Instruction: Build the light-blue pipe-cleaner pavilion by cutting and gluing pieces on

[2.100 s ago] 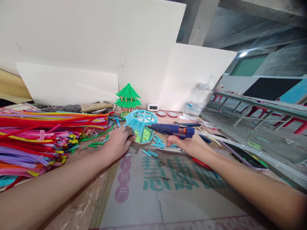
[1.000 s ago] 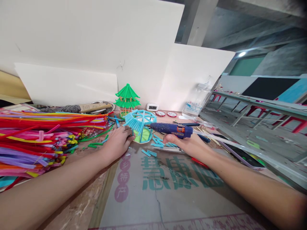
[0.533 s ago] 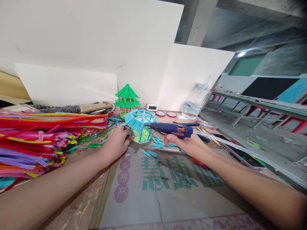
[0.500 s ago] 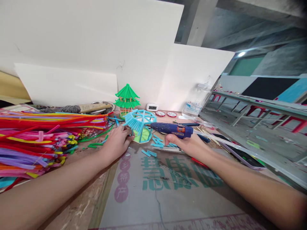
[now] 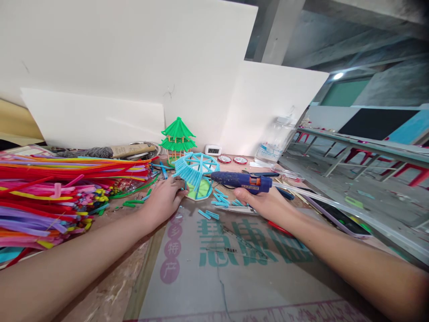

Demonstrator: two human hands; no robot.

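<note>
My right hand (image 5: 259,202) grips a blue glue gun (image 5: 241,180), its nozzle pointing left at a light blue pavilion model (image 5: 196,171) on a green base. My left hand (image 5: 165,199) rests on the table with its fingers touching the model's lower left edge, steadying it. Several short light blue stick pieces (image 5: 218,202) lie scattered between the two hands.
A finished green pavilion (image 5: 178,136) stands behind the blue one. A big pile of coloured pipe cleaners (image 5: 60,192) fills the left. White foam boards (image 5: 140,71), a small clock (image 5: 213,150), a water bottle (image 5: 274,145) and a phone (image 5: 338,217) sit around. Printed cardboard (image 5: 231,259) covers the near table.
Little has changed. The glue gun has shifted slightly, and my left hand's fingers have adjusted a little at the model's edge.
</note>
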